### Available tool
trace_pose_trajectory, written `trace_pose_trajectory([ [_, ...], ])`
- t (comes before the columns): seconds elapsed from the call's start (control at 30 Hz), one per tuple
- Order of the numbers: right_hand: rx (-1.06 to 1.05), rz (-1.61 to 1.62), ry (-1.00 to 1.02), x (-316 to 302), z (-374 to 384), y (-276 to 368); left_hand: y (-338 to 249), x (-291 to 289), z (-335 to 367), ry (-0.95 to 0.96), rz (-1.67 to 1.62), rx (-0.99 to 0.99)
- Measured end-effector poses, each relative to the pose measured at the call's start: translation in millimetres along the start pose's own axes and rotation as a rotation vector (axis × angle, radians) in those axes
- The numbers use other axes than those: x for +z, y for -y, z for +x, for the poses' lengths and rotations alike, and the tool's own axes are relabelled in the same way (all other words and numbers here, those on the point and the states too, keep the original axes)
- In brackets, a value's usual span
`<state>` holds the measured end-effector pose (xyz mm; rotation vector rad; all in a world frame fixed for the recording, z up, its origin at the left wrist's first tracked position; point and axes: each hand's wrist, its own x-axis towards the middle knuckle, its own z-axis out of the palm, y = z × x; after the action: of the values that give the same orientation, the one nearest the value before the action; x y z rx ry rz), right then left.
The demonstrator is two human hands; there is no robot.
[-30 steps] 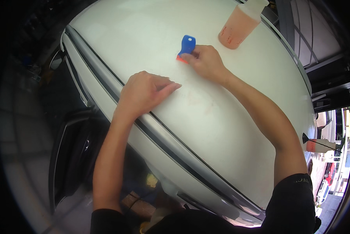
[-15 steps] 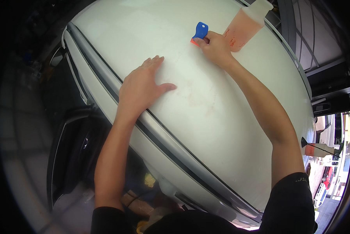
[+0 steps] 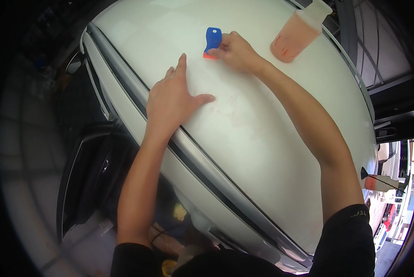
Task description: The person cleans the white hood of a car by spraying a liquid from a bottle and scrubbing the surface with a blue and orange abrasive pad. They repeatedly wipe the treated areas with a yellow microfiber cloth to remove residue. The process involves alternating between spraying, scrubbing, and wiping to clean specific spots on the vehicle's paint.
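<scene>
- We are clamping our right grip (image 3: 234, 51) on the side of a blue scraper (image 3: 213, 39), its red edge (image 3: 210, 56) pointing toward us.
- We are holding the scraper beyond our left grip (image 3: 171, 102), over the white car roof (image 3: 262, 147).
- We are holding that left grip with thumb and fingers apart, beside the metal rail (image 3: 197, 150).
- We are seeing a bottle (image 3: 293, 39) of pinkish liquid sitting right of the scraper.

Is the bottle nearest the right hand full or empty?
Mostly full: the bottle shows pinkish liquid through most of its body, paler towards the top.
</scene>
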<state>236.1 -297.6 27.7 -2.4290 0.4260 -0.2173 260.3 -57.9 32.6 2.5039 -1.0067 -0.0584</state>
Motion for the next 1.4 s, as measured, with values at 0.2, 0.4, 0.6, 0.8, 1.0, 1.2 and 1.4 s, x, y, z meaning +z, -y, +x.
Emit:
trace_pose_trajectory([
  [0.2, -0.290, -0.013, 0.161, 19.4, -31.2, 2.4, 3.9, -7.3, -1.8, 0.016, -0.004, -0.049],
  [0.4, -0.396, -0.246, 0.497, -16.2, -103.9, 19.7, 17.9, 1.7, 3.7, -0.023, 0.037, -0.093],
  [0.6, -0.063, -0.028, 0.184, -41.1, -101.7, -18.9, 12.5, 16.6, 1.6, -0.113, 0.084, 0.002],
  [0.8, -0.047, 0.107, 0.061, -31.0, -109.6, -20.2, 20.3, 11.3, -1.9, -0.158, 0.092, 0.019],
  [1.0, -0.300, -0.121, 0.229, 11.3, -163.3, 24.7, 11.3, -7.7, -7.7, -0.081, 0.050, -0.098],
  [1.2, -0.316, -0.153, 0.218, 34.9, -147.2, 40.6, -7.1, 13.1, -44.5, -0.206, -0.022, 0.041],
  [1.4, -0.461, -0.160, 0.513, -39.2, -279.4, 7.5, 21.0, 11.9, -53.3, -0.281, -0.360, 0.190],
])
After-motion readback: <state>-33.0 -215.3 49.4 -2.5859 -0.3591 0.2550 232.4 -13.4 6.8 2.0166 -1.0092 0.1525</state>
